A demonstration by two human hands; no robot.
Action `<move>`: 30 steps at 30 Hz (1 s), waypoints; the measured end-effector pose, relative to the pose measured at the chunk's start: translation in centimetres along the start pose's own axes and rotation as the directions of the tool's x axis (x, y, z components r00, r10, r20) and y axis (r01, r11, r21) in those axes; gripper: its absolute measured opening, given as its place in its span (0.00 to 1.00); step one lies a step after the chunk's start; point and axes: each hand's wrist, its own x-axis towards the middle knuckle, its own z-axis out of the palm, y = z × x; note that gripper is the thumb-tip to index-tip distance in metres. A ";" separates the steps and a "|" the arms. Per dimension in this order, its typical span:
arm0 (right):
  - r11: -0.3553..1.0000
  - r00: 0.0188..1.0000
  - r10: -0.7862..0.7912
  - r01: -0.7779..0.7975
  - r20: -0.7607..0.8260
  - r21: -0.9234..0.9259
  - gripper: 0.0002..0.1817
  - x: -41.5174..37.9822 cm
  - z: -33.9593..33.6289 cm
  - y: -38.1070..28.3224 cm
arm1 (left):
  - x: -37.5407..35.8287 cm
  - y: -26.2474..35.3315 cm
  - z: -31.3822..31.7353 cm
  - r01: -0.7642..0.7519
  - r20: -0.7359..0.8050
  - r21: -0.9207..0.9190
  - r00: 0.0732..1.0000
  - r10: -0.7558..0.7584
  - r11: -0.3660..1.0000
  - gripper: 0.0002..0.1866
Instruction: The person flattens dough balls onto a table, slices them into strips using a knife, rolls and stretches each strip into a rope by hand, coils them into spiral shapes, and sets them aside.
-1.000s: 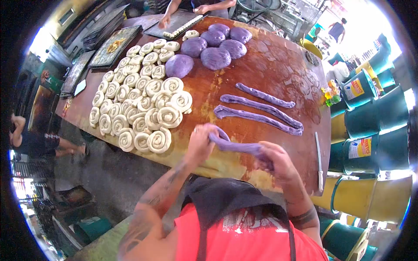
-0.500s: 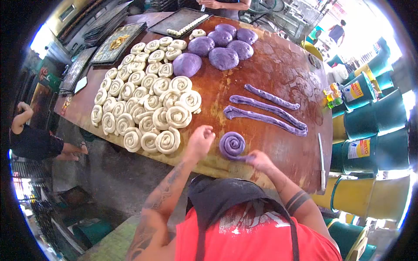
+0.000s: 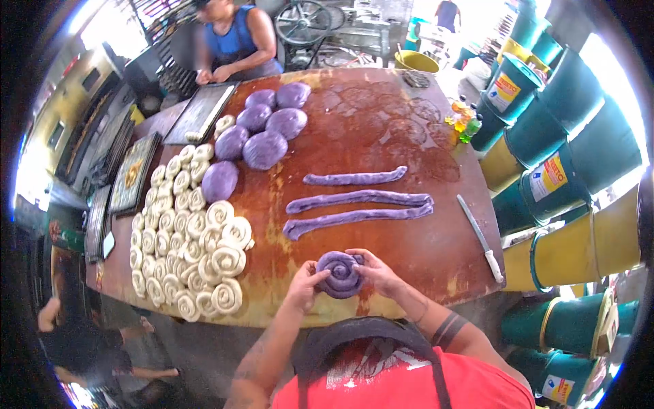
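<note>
Close in front of me at the table's near edge is a purple dough spiral [image 3: 338, 278], coiled flat and round. My left hand [image 3: 308, 283] grips its left side, thumb on top. On the upper right side my right hand [image 3: 375, 271] pinches its rim with fingers and thumb. Beyond lie a short purple dough rope [image 3: 357, 178] and a longer rope [image 3: 368, 215] folded back on itself. To the left many white dough spirals [image 3: 228, 260] are packed together, some overlapping. Several rounded purple dough lumps [image 3: 265, 150] sit behind them.
A long knife [image 3: 481, 237] with a white handle lies on the wooden table [image 3: 388, 266] at right. Stacked green and yellow buckets [image 3: 545, 178] line the right side. Dark trays [image 3: 136, 173] rest at the left. A person in blue [image 3: 238, 41] stands across the table; another is at lower left.
The spiral's loose tail is now wound against it. My left hand, earlier apart from the dough, now grips it. My head view has turned, shifting the whole scene.
</note>
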 end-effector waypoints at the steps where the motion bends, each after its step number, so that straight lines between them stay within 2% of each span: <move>1: 0.987 1.000 0.023 -0.024 0.010 0.157 0.30 -0.7 -0.7 -0.3 | 0.9 -0.4 2.1 0.016 -0.012 0.016 1.000 -0.016 1.000 0.17; 2: 0.986 1.000 -0.015 0.016 -0.006 0.166 0.30 -0.6 -1.9 -0.7 | 1.9 -0.7 3.8 0.031 -0.026 0.030 0.999 -0.030 0.999 0.16; 3: 0.983 0.999 -0.048 0.051 -0.021 0.174 0.30 -0.6 -2.9 -1.6 | 2.7 -0.4 5.3 -0.017 -0.012 0.117 1.000 0.018 0.993 0.16; 6: 0.961 0.983 -0.170 0.181 -0.068 0.208 0.32 -0.2 -6.4 -6.7 | 3.4 2.3 9.0 -0.001 0.038 -0.163 0.999 0.007 0.987 0.17; 7: 0.951 0.964 -0.234 0.254 -0.129 0.177 0.32 0.1 -7.1 -9.9 | 2.9 3.8 10.1 -0.069 0.044 -0.104 0.996 0.074 0.992 0.17; 9: 0.902 0.895 -0.416 0.429 -0.163 0.054 0.34 0.9 -8.8 -17.3 | 3.8 4.7 9.3 -0.131 -0.035 0.093 0.990 0.135 0.987 0.16; 10: 0.834 0.855 -0.481 0.514 -0.193 0.200 0.34 1.9 -9.1 -20.8 | 4.0 5.1 8.8 -0.153 -0.071 0.195 0.983 0.170 0.969 0.16; 11: 0.796 0.829 -0.489 0.551 -0.272 0.250 0.34 2.9 -9.7 -24.5 | 3.6 5.8 8.7 -0.129 -0.095 0.133 0.985 0.142 0.983 0.15; 12: 0.704 0.760 -0.615 0.649 -0.209 0.288 0.33 5.0 -11.3 -27.5 | 3.7 5.7 8.2 -0.131 -0.103 0.128 0.984 0.144 0.983 0.15; 13: 0.686 0.744 -0.591 0.667 -0.311 0.292 0.32 6.3 -12.5 -30.4 | 3.9 5.4 7.6 -0.135 -0.112 0.122 0.983 0.149 0.983 0.15; 14: 0.668 0.706 -0.601 0.701 -0.375 0.248 0.30 8.6 -14.4 -32.5 | 3.9 5.2 7.2 -0.140 -0.121 0.114 0.981 0.153 0.984 0.15; 15: 0.627 0.564 -0.697 0.779 -0.442 0.007 0.29 13.0 -18.3 -32.6 | 4.0 5.2 7.3 -0.121 -0.141 0.137 0.980 0.141 0.983 0.15; 16: 0.569 0.404 -0.770 0.785 -0.493 -0.244 0.29 17.3 -22.1 -32.7 | 4.0 5.2 7.3 -0.114 -0.160 0.142 0.978 0.137 0.983 0.15; 17: 0.676 0.451 -0.605 0.727 -0.657 -0.123 0.28 16.9 -20.9 -34.1 | 4.2 5.2 7.1 -0.106 -0.177 0.146 0.975 0.132 0.984 0.15; 19: 0.759 0.473 -0.486 0.645 -0.735 -0.087 0.28 16.7 -20.4 -33.7 | 4.6 5.4 6.3 -0.106 -0.209 0.209 0.966 0.150 0.972 0.17; 20: 0.753 0.470 -0.567 0.628 -0.677 -0.194 0.29 16.7 -21.1 -31.0 | 5.1 5.6 5.7 -0.116 -0.222 0.265 0.959 0.178 0.957 0.19; 21: 0.758 0.513 -0.638 0.548 -0.574 -0.352 0.27 16.5 -22.0 -26.1 | 5.7 5.5 4.9 -0.122 -0.235 0.316 0.951 0.202 0.941 0.20; 22: 0.713 0.548 -0.699 0.476 -0.460 -0.516 0.25 16.3 -22.8 -21.4 | 6.6 5.1 3.7 -0.180 -0.227 0.635 0.886 0.404 0.751 0.22; 23: 0.623 0.573 -0.746 0.422 -0.339 -0.658 0.23 16.0 -23.6 -16.6 | 7.8 4.6 2.0 -0.178 -0.142 0.870 0.803 0.579 0.460 0.24; 24: 0.658 0.763 -0.542 0.126 -0.352 -0.742 0.13 12.6 -21.9 -13.3 | 8.7 4.1 0.5 -0.119 0.009 0.987 0.714 0.700 0.109 0.26; 25: 0.473 0.761 -0.596 0.075 -0.256 -0.878 0.11 8.7 -19.0 -11.1 | 9.3 3.9 -0.6 -0.010 0.050 0.998 0.681 0.731 -0.058 0.30; 26: 0.263 0.908 -0.389 -0.053 -0.156 -0.963 0.14 6.0 -18.3 -9.5 | 9.6 3.7 -1.2 0.037 0.074 0.990 0.690 0.720 -0.138 0.30; 28: -0.020 0.774 -0.633 0.024 0.031 -1.000 0.17 3.2 -17.2 -6.4 | 10.4 3.5 -1.8 0.123 0.122 0.949 0.703 0.701 -0.290 0.29; 29: -0.170 0.686 -0.713 0.031 0.145 -0.985 0.19 2.4 -16.9 -5.4 | 10.9 3.7 -2.1 0.094 0.124 0.959 0.706 0.697 -0.266 0.24; 30: -0.129 0.681 -0.727 -0.008 0.090 -0.992 0.20 2.9 -17.1 -4.8 | 11.4 4.2 -2.2 0.054 0.146 0.963 0.719 0.680 -0.263 0.22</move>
